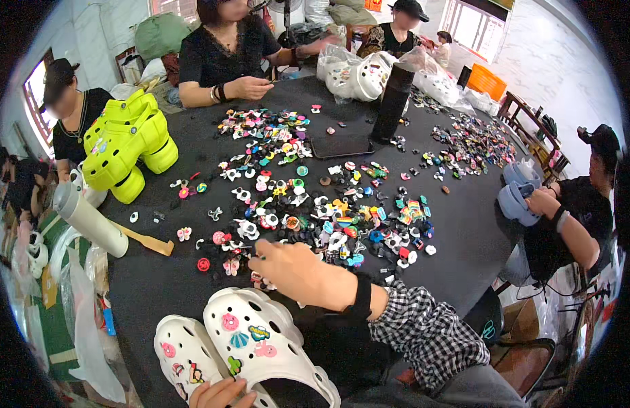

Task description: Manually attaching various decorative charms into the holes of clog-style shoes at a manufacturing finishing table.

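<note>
White plastic clogs point(281, 350) with round holes are at the near edge of the black worktop point(457, 248). The left hand point(223, 394) touches them, fingers bent; I can't tell if it grips. The right hand point(298, 273) curls over small, many-coloured charms point(345, 228); I can't tell if it pinches one.

Workshop, shared table point(457, 248), heaped charms point(344, 222), clogs point(285, 340)

Short lettering on round red flat charm point(203, 264), toward black cloth-topped table's point(146, 228) near left corner. Tiny lettering, unclear, on blue-and-yellow charm point(259, 332) on white perforated foam clog point(287, 364), near edge. Red-and-gold wall sign point(372, 5), beyond far edge: too small.
</note>
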